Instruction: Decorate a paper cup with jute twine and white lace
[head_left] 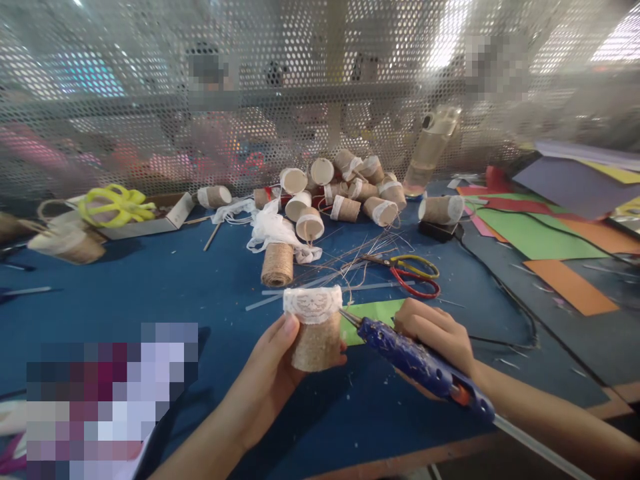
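Observation:
My left hand (275, 360) is wrapped round a twine-covered cup (316, 343), thumb on its front. A white lace band (313, 305) runs round the cup's upper end. In my right hand (437, 337) is a blue glue gun (420, 363), its metal tip at the right edge of the lace; whether tip and lace touch I cannot tell. A clear glue stick (543, 447) sticks out of the gun's back end. Behind the cup, a green paper strip (373, 313) lies on the table. Farther back stand a twine spool (277, 265) and bunched white lace (273, 230).
Several twine-wrapped cups (345, 208) are heaped at the back beside a bottle (433, 150). Scissors (415, 273) lie near loose glue sticks (280, 293). Coloured papers (545, 233) and a black cord (493, 283) spread right. A yellow ribbon bundle (117, 205) sits left. Perforated metal (300, 87) borders the table.

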`<action>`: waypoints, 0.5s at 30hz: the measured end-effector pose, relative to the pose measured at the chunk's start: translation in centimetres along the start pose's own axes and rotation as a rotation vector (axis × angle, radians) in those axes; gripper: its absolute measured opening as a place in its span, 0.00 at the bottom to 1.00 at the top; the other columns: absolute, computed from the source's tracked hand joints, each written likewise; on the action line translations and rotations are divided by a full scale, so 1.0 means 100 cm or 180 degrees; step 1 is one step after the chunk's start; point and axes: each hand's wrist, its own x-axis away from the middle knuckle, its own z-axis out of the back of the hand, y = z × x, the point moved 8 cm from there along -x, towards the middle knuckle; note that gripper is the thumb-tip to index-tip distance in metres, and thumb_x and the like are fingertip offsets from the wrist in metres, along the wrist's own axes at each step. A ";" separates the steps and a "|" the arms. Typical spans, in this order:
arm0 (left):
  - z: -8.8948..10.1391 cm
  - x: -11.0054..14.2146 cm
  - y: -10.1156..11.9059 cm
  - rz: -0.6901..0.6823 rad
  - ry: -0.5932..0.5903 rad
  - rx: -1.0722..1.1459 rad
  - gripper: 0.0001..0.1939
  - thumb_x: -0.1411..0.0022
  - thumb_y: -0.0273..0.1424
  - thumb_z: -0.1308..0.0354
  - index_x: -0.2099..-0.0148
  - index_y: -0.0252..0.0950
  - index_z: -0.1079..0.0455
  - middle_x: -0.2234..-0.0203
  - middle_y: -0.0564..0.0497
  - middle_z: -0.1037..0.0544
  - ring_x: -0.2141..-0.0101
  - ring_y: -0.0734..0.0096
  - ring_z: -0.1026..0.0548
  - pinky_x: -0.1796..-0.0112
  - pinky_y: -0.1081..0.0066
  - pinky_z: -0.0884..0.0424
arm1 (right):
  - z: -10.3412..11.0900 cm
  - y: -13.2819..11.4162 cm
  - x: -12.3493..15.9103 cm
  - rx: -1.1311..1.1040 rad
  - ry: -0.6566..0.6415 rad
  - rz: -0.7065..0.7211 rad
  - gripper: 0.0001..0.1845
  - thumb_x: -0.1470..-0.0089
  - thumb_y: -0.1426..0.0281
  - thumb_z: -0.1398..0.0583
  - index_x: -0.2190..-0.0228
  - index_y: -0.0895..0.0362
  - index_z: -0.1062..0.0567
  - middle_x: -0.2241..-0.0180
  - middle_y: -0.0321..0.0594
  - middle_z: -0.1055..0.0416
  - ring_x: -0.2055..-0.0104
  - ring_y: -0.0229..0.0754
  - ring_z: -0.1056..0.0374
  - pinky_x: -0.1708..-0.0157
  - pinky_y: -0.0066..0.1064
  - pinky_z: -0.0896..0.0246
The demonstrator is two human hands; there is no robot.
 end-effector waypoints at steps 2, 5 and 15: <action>-0.001 0.000 0.000 0.0010 -0.0033 0.0002 0.23 0.42 0.47 0.31 0.54 0.33 0.19 0.63 0.43 0.15 0.63 0.59 0.18 0.60 0.64 0.19 | -0.001 -0.001 0.000 0.0038 -0.0044 0.0029 0.06 0.39 0.73 0.43 0.68 0.54 0.37 0.72 0.36 0.43 0.73 0.37 0.44 0.75 0.30 0.50; 0.000 -0.001 -0.001 0.0033 -0.0018 0.0026 0.23 0.40 0.47 0.33 0.54 0.32 0.19 0.62 0.42 0.15 0.63 0.59 0.18 0.60 0.64 0.19 | -0.003 -0.001 0.000 0.0112 -0.0117 0.0026 0.07 0.39 0.73 0.42 0.69 0.55 0.37 0.72 0.36 0.43 0.73 0.37 0.45 0.75 0.30 0.51; -0.003 0.001 0.001 0.0028 0.0022 0.0038 0.19 0.41 0.43 0.31 0.54 0.34 0.18 0.61 0.43 0.15 0.61 0.59 0.18 0.58 0.63 0.19 | -0.006 0.003 -0.002 0.0027 -0.0188 -0.0021 0.09 0.33 0.69 0.48 0.68 0.55 0.36 0.71 0.37 0.43 0.73 0.37 0.45 0.75 0.30 0.48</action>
